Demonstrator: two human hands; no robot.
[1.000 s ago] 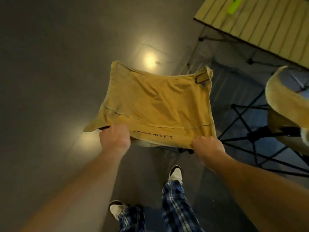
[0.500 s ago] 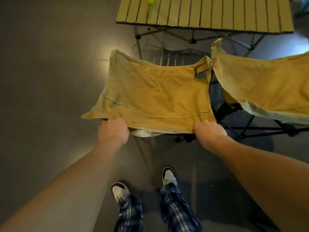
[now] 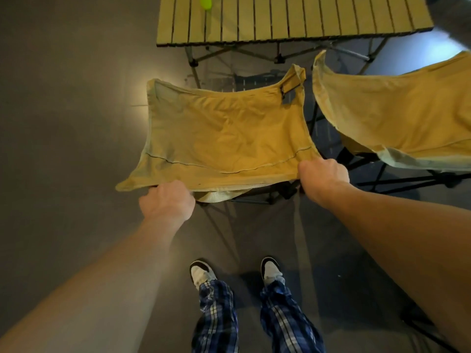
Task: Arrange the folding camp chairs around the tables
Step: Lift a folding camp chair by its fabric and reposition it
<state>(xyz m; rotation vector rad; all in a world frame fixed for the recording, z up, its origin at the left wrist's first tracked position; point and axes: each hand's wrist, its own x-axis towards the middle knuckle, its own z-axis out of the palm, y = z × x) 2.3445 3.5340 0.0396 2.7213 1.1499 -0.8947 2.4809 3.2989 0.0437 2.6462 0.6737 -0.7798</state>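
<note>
A tan fabric camp chair (image 3: 224,133) faces a slatted folding table (image 3: 293,19) just beyond it. My left hand (image 3: 167,201) grips the left end of the chair's top back edge. My right hand (image 3: 323,177) grips the right end of that edge. The chair's black folding legs show only under its near edge. A second tan camp chair (image 3: 397,110) stands right beside it, also facing the table, their fabric edges nearly touching.
A bright green object (image 3: 206,1) lies on the table near its far left. The dark glossy floor (image 3: 63,123) stretches out to the left. My feet in white shoes (image 3: 202,272) stand behind the chair. The second chair's black frame (image 3: 407,179) spreads at right.
The chair in my hands has come closer to the table and beside the second chair. The view has swung so the table sits straight ahead. My grip is unchanged.
</note>
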